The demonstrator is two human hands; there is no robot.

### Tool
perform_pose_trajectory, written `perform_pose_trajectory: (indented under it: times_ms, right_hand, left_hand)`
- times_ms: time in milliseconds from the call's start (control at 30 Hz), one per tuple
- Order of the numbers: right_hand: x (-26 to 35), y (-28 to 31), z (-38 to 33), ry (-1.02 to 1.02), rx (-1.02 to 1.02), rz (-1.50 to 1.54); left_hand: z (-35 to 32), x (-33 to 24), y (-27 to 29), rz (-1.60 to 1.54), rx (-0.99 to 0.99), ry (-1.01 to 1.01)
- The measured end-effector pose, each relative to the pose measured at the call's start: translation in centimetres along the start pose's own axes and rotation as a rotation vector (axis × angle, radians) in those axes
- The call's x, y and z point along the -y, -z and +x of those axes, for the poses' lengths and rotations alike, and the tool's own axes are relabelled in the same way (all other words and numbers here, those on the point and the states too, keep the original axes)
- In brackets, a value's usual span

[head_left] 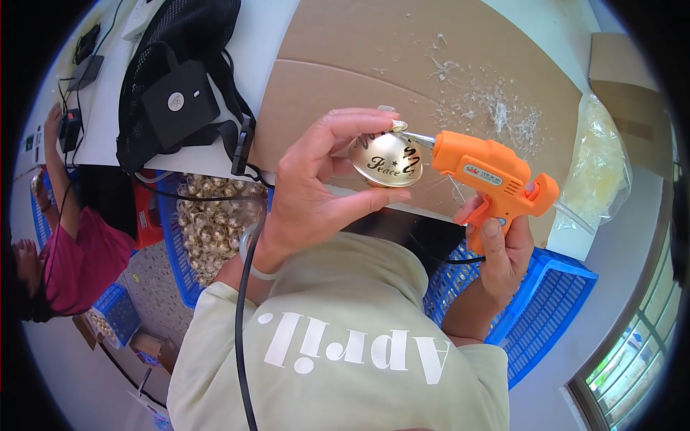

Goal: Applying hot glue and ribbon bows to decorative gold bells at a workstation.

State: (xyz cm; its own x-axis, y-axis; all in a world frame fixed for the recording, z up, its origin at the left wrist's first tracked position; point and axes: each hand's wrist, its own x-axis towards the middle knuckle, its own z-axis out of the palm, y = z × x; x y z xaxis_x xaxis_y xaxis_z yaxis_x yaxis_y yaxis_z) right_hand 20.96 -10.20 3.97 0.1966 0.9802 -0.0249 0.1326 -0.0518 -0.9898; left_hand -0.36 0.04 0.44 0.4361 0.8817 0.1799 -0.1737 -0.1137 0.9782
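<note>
My left hand (314, 172) grips a shiny gold bauble (375, 158) between thumb and fingers, with dark lettering and small cut-out stars on its side. In my right hand (504, 253) is an orange glue gun (483, 164), held by its handle. Its metal nozzle points left and meets the top of the bauble, close to my left fingertips. Whether it touches the bauble or a small piece on top, I cannot tell. A clear glue stick (575, 218) pokes out of the gun's back end.
Glue strands litter a cardboard sheet (338, 86) on the white table. A black mesh bag (180, 29) lies left. Gold baubles fill a blue basket (188, 276); another blue crate (553, 302) stands right. A clear plastic bag (596, 158) hangs near the edge. A co-worker (90, 258) sits left.
</note>
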Motion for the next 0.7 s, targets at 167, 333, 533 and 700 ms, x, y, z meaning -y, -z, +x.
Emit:
perform_pose_trajectory:
  times_ms: [167,333,533,700]
  right_hand:
    - [0.17,0.04,-0.04,-0.036,-0.006,-0.004]
    - [0.04,0.1,0.05,-0.043,-0.01,-0.021]
    - [0.04,0.12,0.09,-0.023,-0.008,0.006]
    - [-0.03,0.02,0.1,-0.005,-0.007,0.009]
  left_hand:
    - [0.07,-0.13,-0.08,0.0,0.005,0.007]
    - [0.07,0.23,-0.19,-0.006,-0.003,-0.005]
    - [0.24,0.01,-0.17,-0.006,0.007,0.003]
    - [0.18,0.12,-0.17,-0.009,0.006,0.006]
